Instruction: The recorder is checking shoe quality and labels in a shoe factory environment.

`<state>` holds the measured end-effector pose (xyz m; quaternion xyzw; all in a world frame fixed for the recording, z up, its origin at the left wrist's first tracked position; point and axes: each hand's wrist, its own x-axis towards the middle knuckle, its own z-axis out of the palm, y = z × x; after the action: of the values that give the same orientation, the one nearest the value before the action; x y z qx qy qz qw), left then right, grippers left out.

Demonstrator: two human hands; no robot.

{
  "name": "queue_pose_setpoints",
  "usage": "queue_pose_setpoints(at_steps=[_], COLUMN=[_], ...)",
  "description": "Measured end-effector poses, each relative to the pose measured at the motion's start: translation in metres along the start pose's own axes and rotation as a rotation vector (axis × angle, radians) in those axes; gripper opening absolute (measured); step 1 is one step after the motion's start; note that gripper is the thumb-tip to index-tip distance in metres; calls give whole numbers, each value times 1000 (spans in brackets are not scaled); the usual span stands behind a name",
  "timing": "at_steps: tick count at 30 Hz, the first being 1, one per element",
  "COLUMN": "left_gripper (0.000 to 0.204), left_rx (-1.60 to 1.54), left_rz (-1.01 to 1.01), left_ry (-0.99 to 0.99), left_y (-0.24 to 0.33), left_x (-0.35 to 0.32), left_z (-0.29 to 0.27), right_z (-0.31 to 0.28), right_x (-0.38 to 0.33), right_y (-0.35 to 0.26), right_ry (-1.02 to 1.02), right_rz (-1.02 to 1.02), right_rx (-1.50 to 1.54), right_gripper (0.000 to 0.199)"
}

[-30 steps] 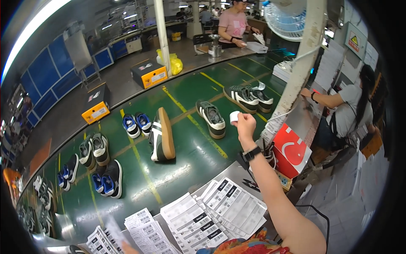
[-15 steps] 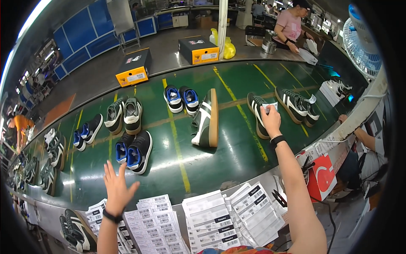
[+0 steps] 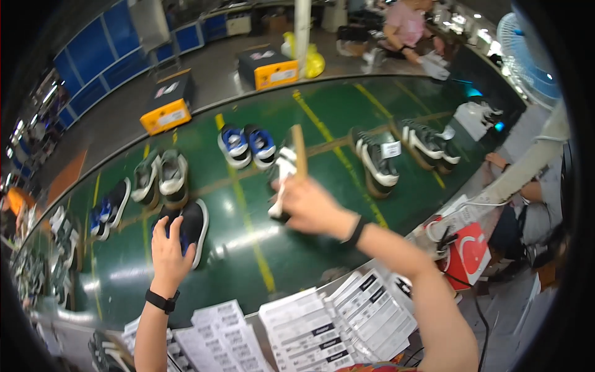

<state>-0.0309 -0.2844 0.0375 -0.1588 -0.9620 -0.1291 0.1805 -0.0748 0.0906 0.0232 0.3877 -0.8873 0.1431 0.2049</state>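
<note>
My right hand [image 3: 313,208] is closed around the lower end of a dark sneaker [image 3: 286,170] with white stripes and a tan sole, which lies on its side; motion smears the fingers. My left hand [image 3: 170,251] is over a near pair of black shoes [image 3: 197,226] with blue linings, its fingers apart and hiding much of the left shoe. Whether it touches them I cannot tell. Farther right stands a striped sneaker [image 3: 374,162] with a white label [image 3: 390,149] on it. Another dark striped pair [image 3: 424,146] sits beyond it.
Blue-lined shoes [image 3: 248,146] and a grey-green pair [image 3: 160,177] stand on the green conveyor belt [image 3: 242,266]. Label sheets [image 3: 304,332] lie along the near edge. Two black-and-orange boxes [image 3: 166,116] [image 3: 276,73] sit behind the belt. A co-worker [image 3: 406,31] stands at the far right.
My right hand has left the label on the right-hand sneaker and moved left onto the sneaker lying on its side. My left hand has reached forward over the black shoes. The view has shifted.
</note>
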Motion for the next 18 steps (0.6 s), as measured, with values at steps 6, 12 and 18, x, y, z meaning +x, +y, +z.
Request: queue_pose_setpoints(at_steps=[6,12,18], left_gripper=[86,78,75], left_rx=[44,179,128], left_rz=[233,-35,-74], left_ry=[-16,-389,-534], left_y=[79,108,111], left_x=[151,240,236], left_z=[86,168,151], right_z=[22,-65,-117], right_x=[-4,-118,-128], right_y=[20,49,-28], right_ry=[-158,-87,89], right_rz=[-59,495,602], right_rx=[-272,-141,-24], right_gripper=[34,37,50])
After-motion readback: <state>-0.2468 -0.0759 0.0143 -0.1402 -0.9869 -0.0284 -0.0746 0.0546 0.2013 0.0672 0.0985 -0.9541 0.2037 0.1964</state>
